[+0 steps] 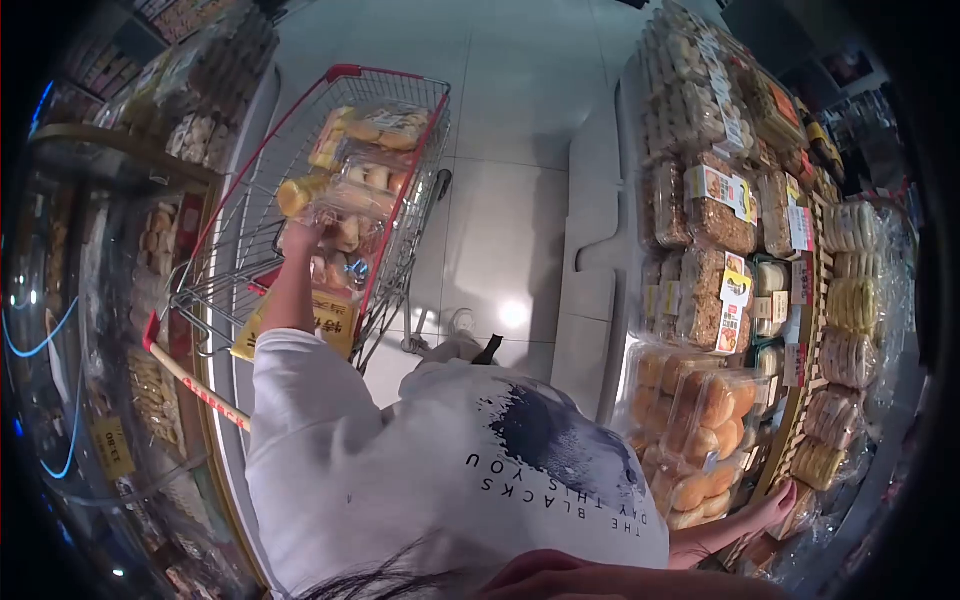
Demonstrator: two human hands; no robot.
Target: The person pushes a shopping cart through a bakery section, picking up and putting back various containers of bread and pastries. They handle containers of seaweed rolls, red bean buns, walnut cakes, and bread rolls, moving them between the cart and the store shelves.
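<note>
My left hand reaches into a wire shopping cart with red trim. It touches the clear plastic packs of bread, and its fingers are too hidden to read. Just above it lies a round yellow item. More packaged bread fills the cart's far end, and a yellow sign with printed characters is at the near end. At the lower right, my right hand is beside the wrapped goods on the shelf, with its fingers curled together. Whatever it may hold cannot be made out.
Boxed buns and nut-topped packs are stacked on the right display, beside rows of wrapped rounds. A glass-fronted case with a price tag stands on the left. Between them runs a tiled floor.
</note>
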